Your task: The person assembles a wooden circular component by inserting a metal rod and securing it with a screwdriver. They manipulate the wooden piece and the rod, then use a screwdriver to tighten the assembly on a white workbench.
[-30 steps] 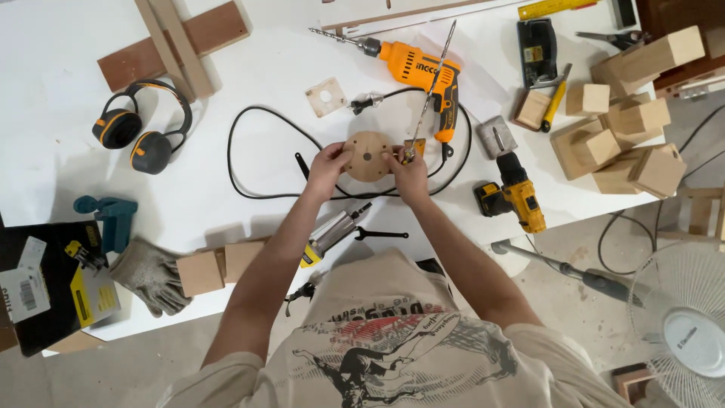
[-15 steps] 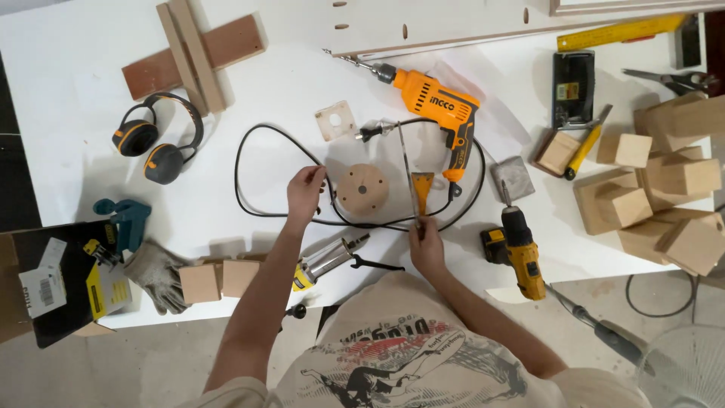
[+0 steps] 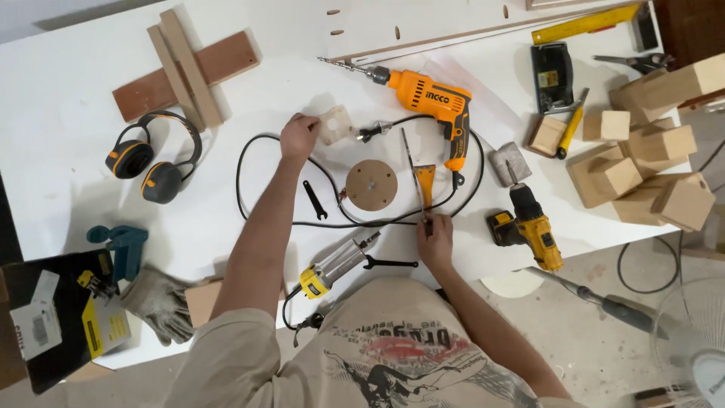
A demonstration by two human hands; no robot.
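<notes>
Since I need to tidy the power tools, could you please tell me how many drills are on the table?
2: an orange corded drill at the table's top centre, and a yellow cordless drill near the front edge, right of it. None seems hidden.

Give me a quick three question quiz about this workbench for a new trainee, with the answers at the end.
1. True or false: the left hand touches the small square wood piece.
2. Which lies between the two hands: A, the round wooden disc; B, the ear defenders; C, the work glove?
3. What does the right hand rest on?

Key
1. True.
2. A.
3. The near end of a thin metal rod, which runs up the white table beside the orange corded drill. Whether the fingers grip it is unclear.
</notes>
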